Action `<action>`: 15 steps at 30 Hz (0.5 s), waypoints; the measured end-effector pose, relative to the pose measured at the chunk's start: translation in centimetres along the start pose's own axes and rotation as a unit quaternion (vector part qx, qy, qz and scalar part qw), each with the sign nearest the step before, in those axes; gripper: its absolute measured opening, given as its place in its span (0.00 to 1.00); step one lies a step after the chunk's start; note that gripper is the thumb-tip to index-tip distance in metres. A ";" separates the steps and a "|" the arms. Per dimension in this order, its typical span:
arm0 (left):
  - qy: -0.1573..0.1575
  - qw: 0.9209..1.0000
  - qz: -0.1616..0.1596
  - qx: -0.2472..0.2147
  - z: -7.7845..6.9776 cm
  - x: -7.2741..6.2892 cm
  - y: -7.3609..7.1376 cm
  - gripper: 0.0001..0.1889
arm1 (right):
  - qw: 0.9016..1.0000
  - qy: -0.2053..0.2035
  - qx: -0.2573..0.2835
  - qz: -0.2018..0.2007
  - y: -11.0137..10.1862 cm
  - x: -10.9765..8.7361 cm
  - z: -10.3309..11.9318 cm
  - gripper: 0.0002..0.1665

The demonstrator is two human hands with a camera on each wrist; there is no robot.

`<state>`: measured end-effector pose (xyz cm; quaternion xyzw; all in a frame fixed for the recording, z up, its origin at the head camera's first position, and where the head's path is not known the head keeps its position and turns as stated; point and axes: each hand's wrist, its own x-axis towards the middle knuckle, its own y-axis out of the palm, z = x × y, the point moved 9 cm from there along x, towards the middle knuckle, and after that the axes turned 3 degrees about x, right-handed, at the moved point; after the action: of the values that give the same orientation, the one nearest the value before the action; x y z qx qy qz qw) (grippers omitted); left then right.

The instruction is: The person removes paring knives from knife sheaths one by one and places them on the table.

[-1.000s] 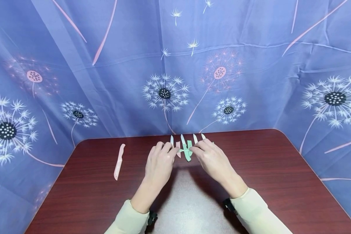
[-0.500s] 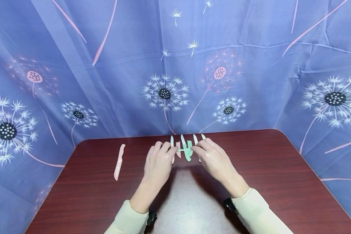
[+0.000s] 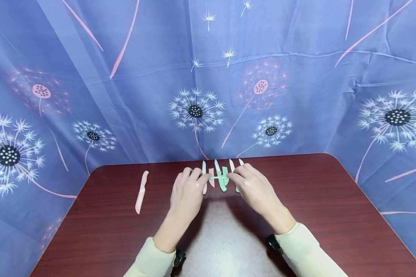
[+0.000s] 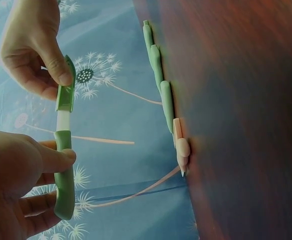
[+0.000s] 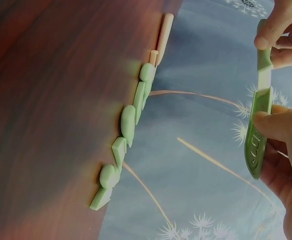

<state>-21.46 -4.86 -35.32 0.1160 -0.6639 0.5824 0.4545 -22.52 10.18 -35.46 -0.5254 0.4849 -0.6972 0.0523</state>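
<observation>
Above the table, my left hand (image 3: 187, 192) grips the green handle of a small paring knife (image 4: 64, 192). My right hand (image 3: 258, 190) pinches a green sheath (image 5: 257, 142), its slotted side visible in the right wrist view. Part of the blade lies inside the sheath; a short pale stretch of it shows between sheath and handle. Below the hands, a bare pink-handled knife (image 3: 204, 189), a pink sheath (image 3: 212, 179), a bare green knife (image 3: 222, 186) and a green sheath (image 3: 225, 174) lie in a row. My right hand partly covers further bare knives (image 3: 232, 165).
A pink knife in its sheath (image 3: 141, 192) lies apart on the left of the dark red wooden table (image 3: 104, 227). A blue curtain (image 3: 142, 115) with a dandelion print hangs right behind the table's far edge.
My hands have drawn very slightly apart, with a little more pale blade showing between them. The knives and sheaths on the table have not moved.
</observation>
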 end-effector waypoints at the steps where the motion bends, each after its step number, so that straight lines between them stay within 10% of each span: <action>1: 0.000 1.000 -0.002 0.001 0.0 0.0 0.0 0.20 | 1.000 0.000 0.000 -0.001 0.0 0.0 0.0 0.22; 15: -0.005 1.000 0.003 -0.006 0.3 0.0 -0.1 0.18 | 1.000 0.000 0.001 -0.012 -0.3 -0.1 -0.3 0.20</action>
<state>-21.51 -5.12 -35.23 0.1141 -0.6700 0.5793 0.4499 -22.62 10.55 -35.33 -0.5305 0.4778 -0.6987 0.0447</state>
